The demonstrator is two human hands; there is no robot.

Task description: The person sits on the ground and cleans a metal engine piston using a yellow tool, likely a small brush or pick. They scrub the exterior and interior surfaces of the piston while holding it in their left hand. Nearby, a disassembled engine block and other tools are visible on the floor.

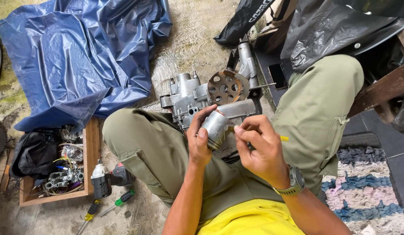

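My left hand (199,141) grips a grey metal piston (216,126) over my lap, thumb on its side. My right hand (259,146) pinches a thin tool with a yellow handle (283,139) against the piston's lower edge; the tool's tip is hidden by my fingers. Just beyond the piston lies a grey engine casing (189,99) with a rusty round perforated disc (227,87) on it. I sit with both knees in olive trousers spread to either side.
A wooden box (91,150) at the left holds small parts, wires and a black bag. A cordless drill (107,178) and screwdrivers (119,202) lie beside it. A blue tarp (80,52) covers the ground at upper left. A woven rug (367,196) is at the right.
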